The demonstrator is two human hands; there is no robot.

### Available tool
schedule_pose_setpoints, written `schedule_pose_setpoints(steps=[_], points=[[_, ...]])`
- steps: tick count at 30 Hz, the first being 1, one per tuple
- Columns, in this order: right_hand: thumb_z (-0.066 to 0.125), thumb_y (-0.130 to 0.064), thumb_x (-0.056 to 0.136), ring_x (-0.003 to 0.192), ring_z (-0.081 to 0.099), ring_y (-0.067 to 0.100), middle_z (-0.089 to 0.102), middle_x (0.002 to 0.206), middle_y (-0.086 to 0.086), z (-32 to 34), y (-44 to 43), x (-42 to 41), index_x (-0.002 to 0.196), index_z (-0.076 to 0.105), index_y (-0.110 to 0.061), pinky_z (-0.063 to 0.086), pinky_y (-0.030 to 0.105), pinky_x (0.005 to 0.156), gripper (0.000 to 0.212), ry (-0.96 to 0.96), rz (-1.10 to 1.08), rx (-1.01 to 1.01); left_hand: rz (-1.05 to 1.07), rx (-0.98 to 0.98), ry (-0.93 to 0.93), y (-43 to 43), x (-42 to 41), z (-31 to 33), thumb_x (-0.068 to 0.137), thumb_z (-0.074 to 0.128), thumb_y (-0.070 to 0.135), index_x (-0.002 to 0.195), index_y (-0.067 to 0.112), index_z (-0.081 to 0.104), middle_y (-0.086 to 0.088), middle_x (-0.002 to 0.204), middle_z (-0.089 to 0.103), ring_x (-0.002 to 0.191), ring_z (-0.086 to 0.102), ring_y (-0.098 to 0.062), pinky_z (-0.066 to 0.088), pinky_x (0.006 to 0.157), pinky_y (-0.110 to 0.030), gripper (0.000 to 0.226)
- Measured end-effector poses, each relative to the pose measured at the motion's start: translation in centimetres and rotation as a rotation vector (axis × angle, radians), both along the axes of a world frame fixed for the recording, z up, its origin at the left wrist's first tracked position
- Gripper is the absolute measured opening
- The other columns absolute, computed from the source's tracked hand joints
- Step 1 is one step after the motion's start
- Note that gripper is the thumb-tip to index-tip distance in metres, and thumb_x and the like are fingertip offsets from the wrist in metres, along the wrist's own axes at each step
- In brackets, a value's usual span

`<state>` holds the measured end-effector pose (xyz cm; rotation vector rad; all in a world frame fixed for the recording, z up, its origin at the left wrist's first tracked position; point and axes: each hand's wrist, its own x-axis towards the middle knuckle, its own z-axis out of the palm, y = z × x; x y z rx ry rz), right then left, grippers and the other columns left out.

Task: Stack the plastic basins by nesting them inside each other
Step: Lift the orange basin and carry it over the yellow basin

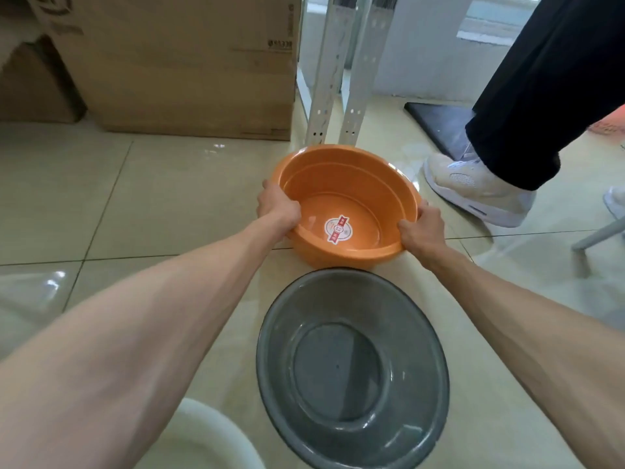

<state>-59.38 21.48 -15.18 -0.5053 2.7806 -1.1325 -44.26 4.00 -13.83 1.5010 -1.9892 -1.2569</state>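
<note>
An orange plastic basin (341, 184) with a round sticker on its bottom sits in the middle of the view, tilted toward me. My left hand (277, 206) grips its left rim and my right hand (422, 231) grips its right rim. Just nearer to me a larger grey basin (351, 367) lies on the tiled floor, its far rim close under the orange one. A white basin (206, 438) shows only partly at the bottom edge, left of the grey one.
Cardboard boxes (182, 66) stand at the back left. Two white perforated metal posts (341, 72) rise just behind the orange basin. Another person's leg and white shoe (480, 187) stand at the right, beside a dark mat (439, 126).
</note>
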Motion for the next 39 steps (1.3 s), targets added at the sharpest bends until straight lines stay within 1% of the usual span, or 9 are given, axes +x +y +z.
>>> schedule_pose_setpoints(steps=[4, 7, 18, 22, 26, 29, 32, 36, 39], points=[[0.055, 0.004, 0.085, 0.088, 0.065, 0.027, 0.067, 0.099, 0.010, 0.3, -1.1, 2.4, 0.121, 0.061, -0.004, 0.047, 0.021, 0.063, 0.038, -0.017, 0.035, -0.030, 0.042, 0.001, -0.025, -0.6, 2.4, 0.0, 0.091, 0.051, 0.004, 0.135, 0.007, 0.044, -0.018, 0.130, 0.058, 0.113, 0.062, -0.039, 0.053, 0.093, -0.047, 0.045], [0.055, 0.004, 0.087, 0.098, 0.069, 0.029, 0.069, 0.109, 0.011, 0.4, -2.2, 4.3, 0.126, 0.060, -0.008, 0.056, 0.033, 0.078, 0.041, -0.043, 0.071, -0.069, 0.099, 0.011, -0.030, -0.9, 5.0, 0.5, 0.091, 0.052, 0.004, 0.133, 0.005, 0.047, -0.018, 0.131, 0.059, 0.116, 0.061, -0.039, 0.052, 0.095, -0.045, 0.043], [0.057, 0.004, 0.085, 0.088, 0.068, 0.028, 0.067, 0.093, 0.009, 7.8, -10.2, 15.3, 0.108, 0.071, -0.008, 0.058, 0.042, 0.085, 0.029, -0.017, 0.334, -0.155, 0.262, -0.079, -0.007, -5.2, 19.7, 8.0, 0.094, 0.047, 0.003, 0.129, 0.001, 0.049, -0.018, 0.126, 0.059, 0.106, 0.061, -0.033, 0.054, 0.083, -0.037, 0.035], [0.058, 0.002, 0.082, 0.082, 0.068, 0.033, 0.070, 0.090, 0.019, 10.4, -12.9, 21.3, 0.101, 0.071, 0.005, 0.058, 0.036, 0.070, 0.023, -0.022, 0.426, -0.163, 0.372, -0.122, -0.014, -6.3, 27.2, 10.6, 0.093, 0.047, 0.003, 0.129, 0.001, 0.049, -0.018, 0.123, 0.061, 0.107, 0.064, -0.034, 0.058, 0.085, -0.041, 0.036], [0.059, -0.003, 0.085, 0.063, 0.056, 0.020, 0.059, 0.077, 0.010, 12.9, -14.7, 26.5, 0.093, 0.066, 0.001, 0.040, 0.017, 0.044, 0.011, 0.001, 0.523, -0.127, 0.450, -0.131, -0.001, -5.8, 33.8, 13.2, 0.096, 0.046, 0.003, 0.133, 0.003, 0.046, -0.016, 0.123, 0.059, 0.106, 0.065, -0.031, 0.057, 0.080, -0.036, 0.037], [0.059, -0.001, 0.088, 0.059, 0.052, 0.015, 0.061, 0.081, 0.011, 14.6, -15.8, 31.3, 0.084, 0.064, -0.006, 0.043, 0.023, 0.049, 0.008, -0.014, 0.619, -0.139, 0.504, -0.148, 0.014, -4.6, 39.5, 15.2, 0.097, 0.043, 0.002, 0.138, 0.005, 0.041, -0.016, 0.120, 0.057, 0.096, 0.060, -0.026, 0.053, 0.075, -0.032, 0.041], [0.060, -0.002, 0.089, 0.065, 0.061, 0.025, 0.065, 0.086, 0.016, 16.3, -16.6, 35.7, 0.098, 0.067, 0.000, 0.052, 0.031, 0.057, 0.011, 0.000, 0.698, -0.162, 0.565, -0.174, 0.018, -3.6, 44.4, 16.4, 0.098, 0.043, 0.002, 0.142, 0.010, 0.039, -0.012, 0.105, 0.056, 0.089, 0.064, -0.024, 0.058, 0.072, -0.033, 0.045], [0.062, -0.005, 0.092, 0.060, 0.059, 0.021, 0.066, 0.084, 0.016, 17.3, -16.7, 40.8, 0.105, 0.065, 0.001, 0.044, 0.024, 0.047, 0.015, 0.003, 0.805, -0.170, 0.695, -0.229, -0.021, -1.5, 49.8, 17.7, 0.097, 0.047, 0.002, 0.146, 0.014, 0.042, -0.006, 0.098, 0.054, 0.059, 0.052, -0.011, 0.041, 0.044, -0.020, 0.050], [0.061, -0.005, 0.092, 0.062, 0.063, 0.023, 0.065, 0.082, 0.014, 17.0, -16.2, 43.9, 0.103, 0.062, -0.003, 0.048, 0.026, 0.049, 0.011, -0.009, 0.877, -0.182, 0.778, -0.225, -0.030, 0.6, 53.1, 17.9, 0.095, 0.047, -0.001, 0.140, 0.008, 0.047, -0.006, 0.088, 0.054, 0.058, 0.051, -0.015, 0.051, 0.051, -0.027, 0.046]])
